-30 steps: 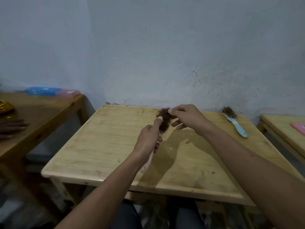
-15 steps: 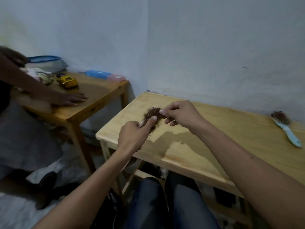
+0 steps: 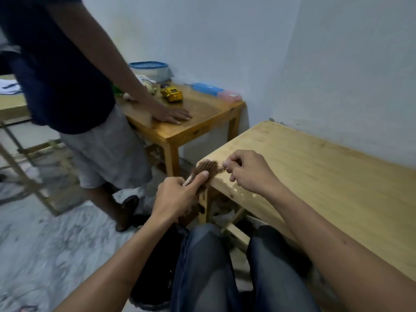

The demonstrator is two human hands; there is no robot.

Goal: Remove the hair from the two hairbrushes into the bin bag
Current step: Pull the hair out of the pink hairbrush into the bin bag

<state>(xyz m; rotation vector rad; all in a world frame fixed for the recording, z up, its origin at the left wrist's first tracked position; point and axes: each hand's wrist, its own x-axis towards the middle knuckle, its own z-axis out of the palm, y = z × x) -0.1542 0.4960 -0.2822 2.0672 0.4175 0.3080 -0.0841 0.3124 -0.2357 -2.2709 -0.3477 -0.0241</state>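
Observation:
My left hand (image 3: 174, 198) grips a hairbrush (image 3: 203, 168) by its handle, thumb lying along it, bristle face up and matted with brown hair. It hovers over the left corner of the light wooden table (image 3: 315, 176). My right hand (image 3: 247, 171) pinches the brown hair at the brush's right edge with curled fingers. A black bin bag (image 3: 157, 266) sits on the floor below, left of my knees. The second hairbrush is out of view.
Another person (image 3: 74, 91) stands at the left, one hand flat on a darker wooden table (image 3: 202, 118) that holds a yellow toy car (image 3: 172, 93), a blue-lidded tub (image 3: 149, 69) and a blue and pink case (image 3: 213, 91). The floor is marbled grey.
The view has swung left and down, so the blue-handled brush has left the frame and the bin bag appears. Both hands moved with the brush to the table's left corner.

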